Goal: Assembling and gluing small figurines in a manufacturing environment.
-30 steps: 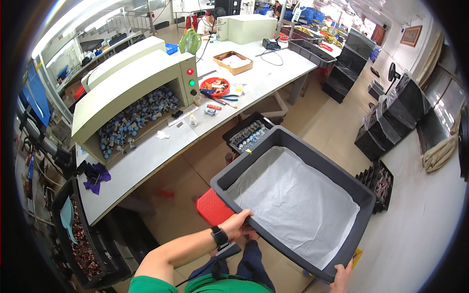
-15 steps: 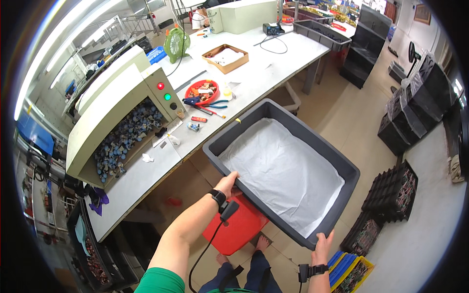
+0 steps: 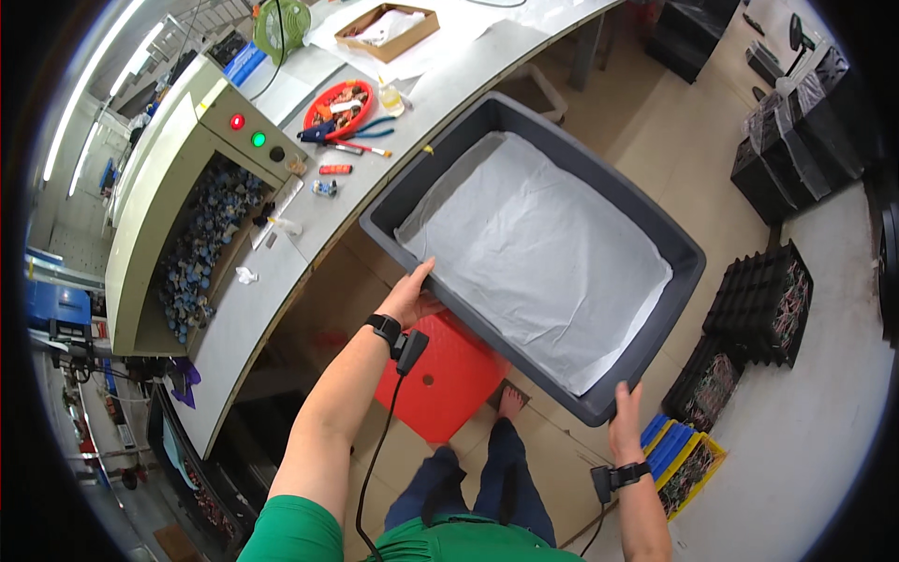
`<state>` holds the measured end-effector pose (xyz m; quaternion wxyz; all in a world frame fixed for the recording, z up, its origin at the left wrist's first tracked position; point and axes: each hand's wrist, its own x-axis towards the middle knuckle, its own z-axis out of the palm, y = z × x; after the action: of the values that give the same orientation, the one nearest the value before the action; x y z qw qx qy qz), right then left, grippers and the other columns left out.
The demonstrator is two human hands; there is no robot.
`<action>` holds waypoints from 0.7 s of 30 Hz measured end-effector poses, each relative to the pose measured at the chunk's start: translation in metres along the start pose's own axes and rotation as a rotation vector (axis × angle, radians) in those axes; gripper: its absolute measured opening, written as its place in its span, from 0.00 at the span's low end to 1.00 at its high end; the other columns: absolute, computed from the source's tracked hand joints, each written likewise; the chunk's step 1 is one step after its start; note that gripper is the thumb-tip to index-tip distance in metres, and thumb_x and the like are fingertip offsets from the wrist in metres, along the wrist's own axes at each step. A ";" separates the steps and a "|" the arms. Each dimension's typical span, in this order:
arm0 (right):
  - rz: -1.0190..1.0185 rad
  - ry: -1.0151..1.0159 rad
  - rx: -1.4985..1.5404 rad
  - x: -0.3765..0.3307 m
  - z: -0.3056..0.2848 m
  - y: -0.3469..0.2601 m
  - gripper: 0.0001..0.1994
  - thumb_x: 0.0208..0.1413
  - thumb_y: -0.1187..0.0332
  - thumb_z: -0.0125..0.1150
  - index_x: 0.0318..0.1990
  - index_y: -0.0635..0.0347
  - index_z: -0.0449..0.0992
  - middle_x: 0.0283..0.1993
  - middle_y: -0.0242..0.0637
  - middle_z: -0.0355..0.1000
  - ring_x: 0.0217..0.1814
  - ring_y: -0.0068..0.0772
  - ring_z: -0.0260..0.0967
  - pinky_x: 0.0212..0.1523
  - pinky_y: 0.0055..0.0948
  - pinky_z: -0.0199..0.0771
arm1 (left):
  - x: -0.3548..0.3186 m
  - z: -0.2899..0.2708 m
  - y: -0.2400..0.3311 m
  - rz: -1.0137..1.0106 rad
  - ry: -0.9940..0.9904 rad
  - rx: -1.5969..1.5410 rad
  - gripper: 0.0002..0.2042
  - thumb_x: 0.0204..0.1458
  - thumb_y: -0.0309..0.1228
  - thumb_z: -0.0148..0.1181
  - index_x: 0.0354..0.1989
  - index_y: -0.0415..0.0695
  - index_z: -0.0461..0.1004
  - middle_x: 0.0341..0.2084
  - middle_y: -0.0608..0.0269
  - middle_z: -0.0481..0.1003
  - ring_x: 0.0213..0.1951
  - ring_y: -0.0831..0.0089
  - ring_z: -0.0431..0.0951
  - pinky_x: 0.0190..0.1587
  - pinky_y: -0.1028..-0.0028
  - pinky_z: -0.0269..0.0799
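Note:
A large dark grey plastic tub, lined with a white sheet, is held up in front of me. My left hand is closed on its near left rim, with the thumb on top and the fingers hidden beneath. At the near right corner my right hand grips the rim. Nothing lies on the sheet. Below the tub, a red plastic stool stands by my feet. The tub's far left side is close to the edge of the workbench.
On the bench, a cream machine has a mouth full of small blue parts. Beside it are a red bowl of parts, pliers and a cardboard tray. Black crates and a yellow crate stand at right.
The bench and machine have shifted up and left in view as my head moved. Both hands keep their grip on the tub, which now sits slightly higher in the picture.

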<state>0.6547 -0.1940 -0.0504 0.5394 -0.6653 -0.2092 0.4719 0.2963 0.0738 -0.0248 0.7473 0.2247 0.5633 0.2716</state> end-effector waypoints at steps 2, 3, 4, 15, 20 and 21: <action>0.170 -0.111 0.303 0.002 -0.017 -0.002 0.34 0.65 0.49 0.47 0.71 0.56 0.46 0.69 0.39 0.52 0.67 0.35 0.54 0.67 0.33 0.51 | -0.016 -0.004 -0.003 0.051 0.002 0.027 0.40 0.56 0.60 0.51 0.66 0.42 0.52 0.63 0.48 0.58 0.59 0.55 0.66 0.58 0.55 0.67; 0.201 -0.080 0.302 -0.004 -0.021 -0.007 0.33 0.65 0.44 0.43 0.70 0.54 0.49 0.68 0.39 0.55 0.67 0.34 0.55 0.66 0.33 0.53 | -0.022 -0.013 -0.010 0.045 0.022 0.020 0.40 0.56 0.60 0.51 0.66 0.42 0.52 0.63 0.48 0.58 0.59 0.55 0.66 0.58 0.55 0.67; 0.210 -0.081 0.289 -0.010 -0.034 0.007 0.33 0.65 0.44 0.43 0.70 0.54 0.49 0.68 0.39 0.55 0.67 0.34 0.55 0.66 0.33 0.53 | -0.025 -0.017 -0.022 0.034 0.017 -0.014 0.41 0.56 0.62 0.48 0.68 0.44 0.48 0.63 0.49 0.57 0.61 0.55 0.64 0.61 0.54 0.63; 0.572 -0.217 -0.189 -0.025 0.071 0.156 0.23 0.64 0.53 0.54 0.61 0.55 0.66 0.58 0.33 0.68 0.60 0.25 0.64 0.57 0.29 0.61 | -0.006 -0.067 -0.127 -0.044 -0.059 0.449 0.43 0.57 0.54 0.53 0.72 0.44 0.40 0.64 0.47 0.58 0.59 0.58 0.68 0.36 0.71 0.74; 0.381 -0.080 -0.068 0.082 0.129 0.232 0.29 0.62 0.50 0.55 0.65 0.54 0.62 0.63 0.34 0.65 0.66 0.29 0.59 0.64 0.34 0.55 | 0.010 -0.089 -0.118 0.176 -0.157 0.348 0.45 0.55 0.51 0.58 0.72 0.43 0.38 0.65 0.44 0.54 0.62 0.59 0.64 0.57 0.62 0.68; 0.374 -0.060 -0.082 0.111 0.125 0.249 0.29 0.62 0.50 0.55 0.65 0.54 0.62 0.63 0.34 0.65 0.66 0.29 0.59 0.64 0.34 0.55 | 0.007 -0.082 -0.103 0.217 -0.181 0.261 0.46 0.55 0.51 0.58 0.72 0.43 0.36 0.66 0.43 0.52 0.63 0.59 0.62 0.61 0.59 0.64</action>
<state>0.5421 -0.1240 -0.3192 0.4085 -0.6995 -0.1167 0.5746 0.2343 0.0036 -0.1177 0.7256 0.4026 0.4969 0.2539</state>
